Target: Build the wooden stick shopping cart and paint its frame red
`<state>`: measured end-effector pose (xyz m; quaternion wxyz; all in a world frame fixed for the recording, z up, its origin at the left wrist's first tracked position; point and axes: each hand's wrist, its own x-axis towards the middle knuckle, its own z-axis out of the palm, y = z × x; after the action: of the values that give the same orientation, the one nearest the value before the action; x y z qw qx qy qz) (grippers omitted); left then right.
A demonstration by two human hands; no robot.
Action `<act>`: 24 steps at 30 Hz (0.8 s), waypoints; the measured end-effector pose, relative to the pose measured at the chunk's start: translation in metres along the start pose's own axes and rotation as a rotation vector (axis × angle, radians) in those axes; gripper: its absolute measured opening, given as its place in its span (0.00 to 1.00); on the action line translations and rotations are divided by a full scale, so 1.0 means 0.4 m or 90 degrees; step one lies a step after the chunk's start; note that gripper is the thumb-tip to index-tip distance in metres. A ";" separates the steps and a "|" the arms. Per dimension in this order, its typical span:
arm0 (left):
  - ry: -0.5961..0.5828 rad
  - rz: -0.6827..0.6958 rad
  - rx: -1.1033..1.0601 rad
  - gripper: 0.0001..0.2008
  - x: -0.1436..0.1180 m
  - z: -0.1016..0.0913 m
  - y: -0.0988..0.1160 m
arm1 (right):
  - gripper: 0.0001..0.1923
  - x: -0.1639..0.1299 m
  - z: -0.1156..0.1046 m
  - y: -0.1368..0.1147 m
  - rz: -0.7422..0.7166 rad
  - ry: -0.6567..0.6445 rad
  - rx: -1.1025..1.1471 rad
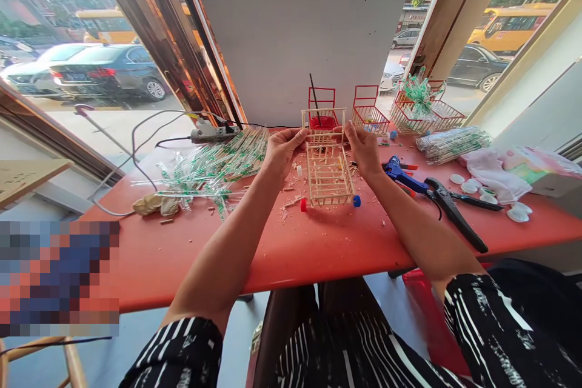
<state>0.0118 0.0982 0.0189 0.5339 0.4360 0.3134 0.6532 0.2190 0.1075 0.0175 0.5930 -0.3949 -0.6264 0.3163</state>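
A small cart built of pale wooden sticks rests on the red table, with a red cap wheel and a blue cap wheel at its near end. My left hand grips the far left corner of its stick frame. On the far right corner, my right hand pinches the same frame. Wood chips and short stick offcuts lie around the cart.
A pile of wrapped sticks lies left, a power strip behind it. Right of the cart lie a blue glue gun, black cutters and white caps. Red wire baskets stand at the back.
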 end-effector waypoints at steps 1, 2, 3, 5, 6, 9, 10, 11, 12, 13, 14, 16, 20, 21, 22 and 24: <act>0.000 -0.002 0.001 0.14 0.001 -0.002 0.002 | 0.35 0.003 -0.002 0.002 0.006 0.004 -0.006; 0.003 -0.004 0.002 0.14 0.001 -0.005 0.005 | 0.34 0.006 -0.005 0.004 0.012 0.011 -0.011; 0.007 -0.007 0.004 0.14 0.002 -0.007 0.008 | 0.33 0.010 -0.008 0.006 0.019 0.018 -0.014; 0.020 -0.009 0.005 0.14 0.004 -0.013 0.013 | 0.31 0.018 -0.016 0.014 0.033 0.025 -0.016; 0.027 -0.007 0.004 0.14 0.005 -0.016 0.016 | 0.30 0.022 -0.020 0.019 0.038 0.024 -0.017; 0.040 -0.001 -0.007 0.14 0.011 -0.025 0.022 | 0.28 0.033 -0.031 0.040 0.041 0.012 -0.028; 0.043 -0.002 -0.011 0.14 0.013 -0.029 0.024 | 0.26 0.036 -0.035 0.048 0.039 -0.002 -0.039; 0.048 -0.002 -0.015 0.14 0.015 -0.032 0.027 | 0.23 0.039 -0.038 0.056 0.036 -0.022 -0.054; 0.053 -0.001 -0.019 0.14 0.017 -0.035 0.029 | 0.19 0.041 -0.042 0.064 0.032 -0.048 -0.074; 0.059 0.000 -0.023 0.14 0.020 -0.039 0.033 | 0.15 0.043 -0.045 0.072 0.029 -0.074 -0.093; 0.065 0.003 -0.027 0.13 0.022 -0.043 0.036 | 0.11 0.044 -0.048 0.078 0.028 -0.101 -0.111; 0.075 0.011 -0.039 0.13 0.027 -0.051 0.043 | 0.07 0.045 -0.053 0.087 0.028 -0.149 -0.132; 0.090 0.021 -0.064 0.12 0.034 -0.069 0.049 | 0.15 0.037 -0.049 0.098 0.002 -0.236 -0.166; 0.092 0.020 -0.068 0.12 0.035 -0.073 0.049 | 0.15 0.034 -0.043 0.102 -0.011 -0.251 -0.174; 0.094 0.020 -0.070 0.11 0.035 -0.075 0.048 | 0.14 0.032 -0.037 0.108 -0.024 -0.262 -0.183; 0.097 0.016 -0.072 0.11 0.035 -0.076 0.045 | 0.11 0.028 -0.024 0.121 -0.046 -0.273 -0.202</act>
<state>-0.0241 0.1092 0.0252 0.5241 0.3582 0.3103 0.7076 0.2346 0.1403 -0.0179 0.3882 -0.3840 -0.7933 0.2693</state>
